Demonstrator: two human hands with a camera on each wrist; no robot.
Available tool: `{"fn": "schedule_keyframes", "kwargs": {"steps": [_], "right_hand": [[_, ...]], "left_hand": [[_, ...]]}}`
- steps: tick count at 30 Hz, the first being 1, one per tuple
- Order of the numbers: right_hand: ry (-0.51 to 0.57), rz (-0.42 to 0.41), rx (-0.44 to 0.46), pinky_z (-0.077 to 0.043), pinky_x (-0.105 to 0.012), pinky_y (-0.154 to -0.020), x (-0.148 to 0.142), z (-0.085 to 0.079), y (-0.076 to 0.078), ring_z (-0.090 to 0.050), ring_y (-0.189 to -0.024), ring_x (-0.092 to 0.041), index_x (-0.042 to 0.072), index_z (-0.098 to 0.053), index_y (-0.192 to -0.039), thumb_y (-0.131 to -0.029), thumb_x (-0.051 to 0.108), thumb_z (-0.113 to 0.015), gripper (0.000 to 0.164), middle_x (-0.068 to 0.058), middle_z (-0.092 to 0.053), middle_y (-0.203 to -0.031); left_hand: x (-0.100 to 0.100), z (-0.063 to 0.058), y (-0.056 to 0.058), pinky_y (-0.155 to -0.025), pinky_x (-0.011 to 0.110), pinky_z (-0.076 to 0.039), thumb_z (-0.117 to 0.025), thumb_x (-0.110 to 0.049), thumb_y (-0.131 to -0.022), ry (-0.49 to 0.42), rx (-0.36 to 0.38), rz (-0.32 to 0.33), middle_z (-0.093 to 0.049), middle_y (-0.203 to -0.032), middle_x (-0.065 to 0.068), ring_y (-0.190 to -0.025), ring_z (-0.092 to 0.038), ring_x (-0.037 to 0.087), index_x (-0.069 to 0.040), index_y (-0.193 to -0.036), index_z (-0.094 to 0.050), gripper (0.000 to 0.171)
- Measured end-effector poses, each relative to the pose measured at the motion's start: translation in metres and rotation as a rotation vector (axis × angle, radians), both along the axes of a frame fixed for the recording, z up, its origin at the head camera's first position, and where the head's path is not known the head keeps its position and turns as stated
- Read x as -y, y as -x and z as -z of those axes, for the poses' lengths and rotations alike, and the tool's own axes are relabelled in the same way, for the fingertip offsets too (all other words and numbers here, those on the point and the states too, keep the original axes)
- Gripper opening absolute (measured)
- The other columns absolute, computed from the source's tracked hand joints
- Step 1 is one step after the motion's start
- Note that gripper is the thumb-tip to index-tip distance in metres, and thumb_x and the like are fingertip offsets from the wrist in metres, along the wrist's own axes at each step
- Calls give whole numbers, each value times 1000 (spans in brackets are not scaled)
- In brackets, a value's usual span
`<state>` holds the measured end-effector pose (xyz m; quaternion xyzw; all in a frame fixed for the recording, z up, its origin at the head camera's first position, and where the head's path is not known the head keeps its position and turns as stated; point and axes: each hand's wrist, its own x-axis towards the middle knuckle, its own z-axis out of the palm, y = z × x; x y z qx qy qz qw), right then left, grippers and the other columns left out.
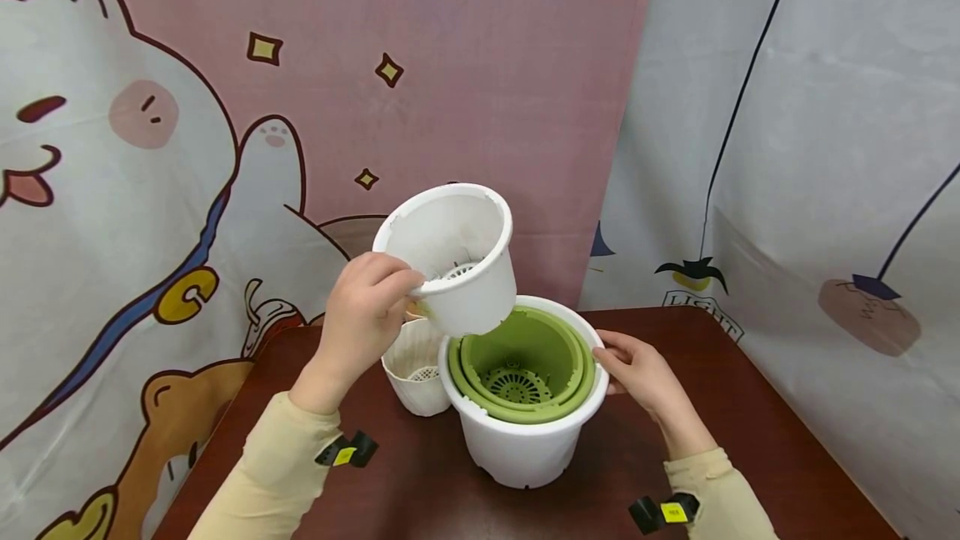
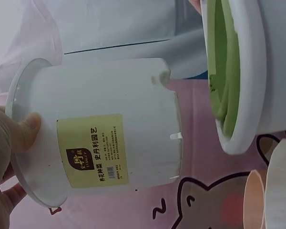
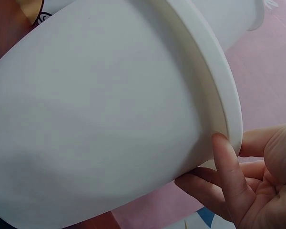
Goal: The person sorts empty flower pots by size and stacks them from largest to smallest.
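My left hand [image 1: 367, 311] pinches the rim of a smaller white flowerpot [image 1: 483, 294], holding it tilted in the air. A yellow label [image 2: 93, 151] shows on that pot's side in the left wrist view. Below and to the right, a large white flowerpot [image 1: 517, 444] stands upright on the table. Nested inside it are green flowerpots [image 1: 525, 357] with a slotted bottom. My right hand [image 1: 637, 373] grips the large pot's right rim, thumb and fingers on either side of it, as the right wrist view [image 3: 248, 176] also shows.
A cream pot [image 1: 416, 365] with a perforated bottom stands left of the large pot. An orange pot [image 2: 254, 198] shows partly beside it. The dark red table [image 1: 712, 423] meets a cartoon-printed pink and white cloth [image 1: 525, 65] at the back and sides.
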<state>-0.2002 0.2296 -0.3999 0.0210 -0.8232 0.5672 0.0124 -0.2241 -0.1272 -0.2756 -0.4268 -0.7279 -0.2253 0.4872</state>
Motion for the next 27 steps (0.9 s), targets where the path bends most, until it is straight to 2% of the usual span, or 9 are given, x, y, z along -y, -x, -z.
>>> {"fn": "schedule_keyframes", "kwargs": {"steps": [8,14,18,27], "right_hand": [[-1,3,1,-55,-36,-63,0,0,0,-65,-75,-23,1,-46,-133,-90,23,-61,51,-22,-60,-111],[-6,3,7,-55,-36,-64,0,0,0,-65,-76,-22,1,-46,-133,-90,25,-61,51,-21,-60,-112],[-9,7,14,-55,-36,-64,-1,-1,0,-65,-76,-22,2,-46,-133,-90,26,-61,52,-21,-60,-113],[-9,6,17,-55,-37,-65,-1,-2,0,-65,-77,-22,2,-46,-133,-90,26,-61,52,-21,-59,-113]], "left_hand": [[-12,5,-1,-70,38,-44,-64,14,-70,17,17,27,-61,-81,2,-77,-54,23,-13,-84,-67,30],[-20,6,-3,-70,36,-44,-68,9,-72,49,3,49,-60,-80,0,-76,-54,22,-13,-84,-67,25],[-26,6,-4,-71,36,-44,-66,7,-76,78,-4,56,-60,-79,0,-76,-54,20,-14,-82,-66,21],[-39,9,-4,-68,33,-44,-60,8,-75,122,-47,114,-58,-77,-1,-74,-55,18,-13,-80,-65,22]]}}
